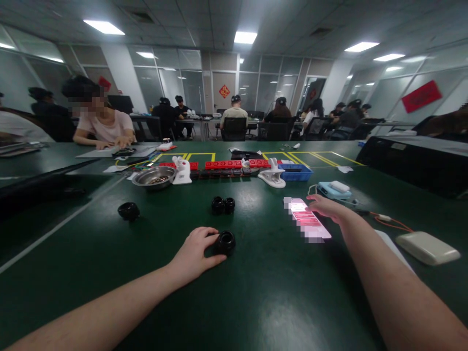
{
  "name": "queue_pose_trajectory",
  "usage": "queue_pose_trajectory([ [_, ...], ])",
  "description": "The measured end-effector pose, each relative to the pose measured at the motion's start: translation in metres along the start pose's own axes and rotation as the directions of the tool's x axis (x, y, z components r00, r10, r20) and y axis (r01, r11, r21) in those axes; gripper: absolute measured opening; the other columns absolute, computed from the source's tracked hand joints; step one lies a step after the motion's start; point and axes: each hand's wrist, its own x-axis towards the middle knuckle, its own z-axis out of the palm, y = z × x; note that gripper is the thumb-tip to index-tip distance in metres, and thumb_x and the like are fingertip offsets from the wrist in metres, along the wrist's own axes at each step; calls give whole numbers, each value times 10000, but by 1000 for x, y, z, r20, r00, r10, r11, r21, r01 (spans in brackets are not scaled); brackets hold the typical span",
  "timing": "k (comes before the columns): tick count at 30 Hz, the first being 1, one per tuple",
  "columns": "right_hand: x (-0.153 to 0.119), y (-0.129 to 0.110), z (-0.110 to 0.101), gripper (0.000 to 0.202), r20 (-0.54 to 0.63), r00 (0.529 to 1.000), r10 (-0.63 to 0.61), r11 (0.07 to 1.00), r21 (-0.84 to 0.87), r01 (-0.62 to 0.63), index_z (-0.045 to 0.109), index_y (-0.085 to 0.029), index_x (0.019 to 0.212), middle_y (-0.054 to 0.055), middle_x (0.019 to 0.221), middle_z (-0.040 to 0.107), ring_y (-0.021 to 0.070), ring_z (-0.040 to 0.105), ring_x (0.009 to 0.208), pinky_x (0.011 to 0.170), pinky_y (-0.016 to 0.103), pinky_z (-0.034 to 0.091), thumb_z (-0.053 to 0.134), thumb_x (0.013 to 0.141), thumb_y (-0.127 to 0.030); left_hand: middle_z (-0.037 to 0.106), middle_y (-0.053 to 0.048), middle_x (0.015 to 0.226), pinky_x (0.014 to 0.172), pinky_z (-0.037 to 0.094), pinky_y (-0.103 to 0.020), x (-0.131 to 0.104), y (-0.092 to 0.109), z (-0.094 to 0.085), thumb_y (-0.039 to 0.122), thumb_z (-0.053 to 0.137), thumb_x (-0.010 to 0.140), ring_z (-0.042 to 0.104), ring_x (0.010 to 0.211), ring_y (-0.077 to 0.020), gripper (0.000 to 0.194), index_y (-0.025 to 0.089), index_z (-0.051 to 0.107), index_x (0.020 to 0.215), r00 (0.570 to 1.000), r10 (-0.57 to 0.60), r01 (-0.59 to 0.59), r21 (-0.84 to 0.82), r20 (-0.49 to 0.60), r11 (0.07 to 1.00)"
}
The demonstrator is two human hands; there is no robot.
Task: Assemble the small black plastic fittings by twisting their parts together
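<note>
My left hand [199,248] is curled around a glossy black hollow ring-like part [226,242] on the green table, its thumb and fingers on the part's left side. A little beyond it stand two similar black parts [223,204], side by side. One more black part [128,211] lies farther left. My right hand [325,206] reaches over the upper right edge of a phone [310,219] with a lit pink and red screen. Its fingers are stretched out at the screen and it holds nothing; whether a fingertip touches the glass I cannot tell.
Across the table stand a metal bowl [154,178] with small pieces, two white clamp-like stands [182,171], red strips [223,165] and a blue tray [297,173]. At right lie a light blue case [334,190], cables and a cream-coloured device [427,247]. A person [104,122] works at the far left.
</note>
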Motion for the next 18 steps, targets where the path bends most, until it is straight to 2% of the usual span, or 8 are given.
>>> queue_pose_trajectory([
  [5,-29,2,-5,730,183,980,82,997,-6,-83,340,-98,1275,160,1073,580,245,600,889,757,310,462,661,636,-238,506,-48,1115,908,359,-422,-1,-2,2,437,557,751,432,1054,-250,381,263,556,1091,1000,7,-7,13,-9,1000],
  [9,-40,3,-8,871,226,971,83,997,-15,-82,253,-142,1325,136,1136,549,251,581,923,790,324,448,697,582,-229,504,-46,1130,910,359,-422,-1,-4,3,454,548,752,432,1062,-249,393,261,554,1094,1000,13,-13,9,-7,1000],
  [11,-41,4,-7,908,217,972,84,996,-16,-82,247,-132,1327,136,1108,565,254,590,890,774,328,453,706,544,-174,502,-46,1137,912,357,-424,-1,-4,2,458,543,754,428,1071,-250,397,259,552,1098,1000,7,-7,9,-4,1000],
  [14,-40,6,-9,877,168,982,85,996,-6,-85,319,-125,1291,132,1013,602,254,606,813,721,327,466,708,504,-129,505,-47,1133,912,357,-427,-1,-2,1,455,542,755,429,1070,-253,392,260,555,1094,1000,-6,6,13,5,1000],
  [16,-40,3,-15,792,96,992,76,997,17,-78,357,-129,1262,137,1005,590,253,597,822,694,321,468,691,545,-174,501,-44,1139,912,357,-430,-1,-1,0,454,543,754,428,1072,-254,394,267,550,1101,1000,-12,12,9,11,1000],
  [18,-42,-9,-20,677,-15,998,53,997,49,-52,357,-140,1248,143,1046,550,257,564,898,691,318,459,628,643,-277,501,-42,1137,911,357,-432,-1,0,-1,453,551,749,428,1069,-255,397,273,548,1103,1000,-12,12,5,13,1000],
])
